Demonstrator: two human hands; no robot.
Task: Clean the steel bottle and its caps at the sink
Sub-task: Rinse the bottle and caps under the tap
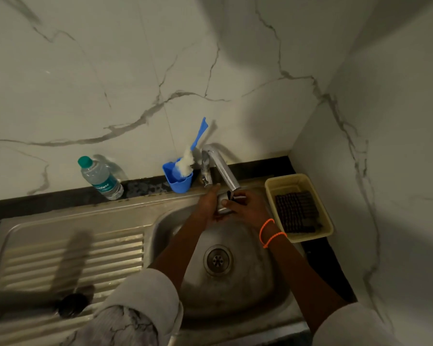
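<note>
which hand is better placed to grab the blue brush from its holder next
Left, probably. The left hand is on the side of the steel cap nearer the blue brush in its blue holder. The right hand pinches the cap under the tap.

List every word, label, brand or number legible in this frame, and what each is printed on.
"nature", the clear end of a word whose start is cut off: teal label of the plastic water bottle on the ledge.
Smaller print on that label: too blurred to read.
No other readable text.

Black counter (318, 255) carries plastic bottle (101, 178), blue cup (178, 179), yellow basket (270, 189)
</note>
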